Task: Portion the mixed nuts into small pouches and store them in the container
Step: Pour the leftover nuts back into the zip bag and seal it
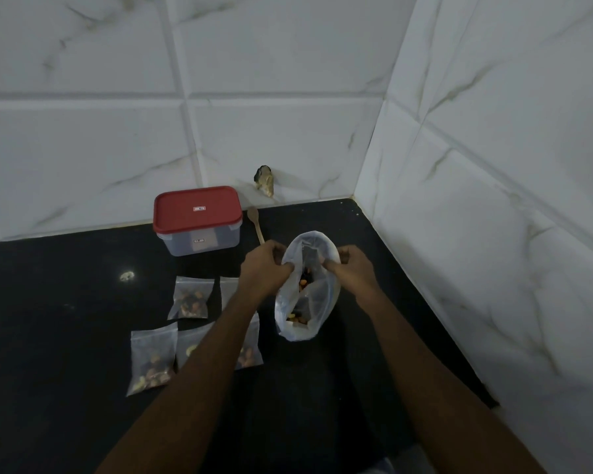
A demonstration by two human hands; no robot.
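Note:
A large clear plastic bag (317, 302) of mixed nuts stands on the black counter, its mouth held wide. My left hand (264, 265) grips the left rim and my right hand (351, 266) grips the right rim. Nuts show at the bottom of the bag. Several small filled pouches lie to the left: one at the back (190, 299), one at the front left (151, 360), others partly hidden under my left forearm. A clear container with a red lid (197, 218), closed, stands at the back by the wall.
A wooden spoon (255, 224) lies between the container and the bag. The black counter (65, 319) ends in tiled walls at the back and right. A small pale speck (127, 276) lies on the counter at left. A chipped hole (265, 181) marks the back wall.

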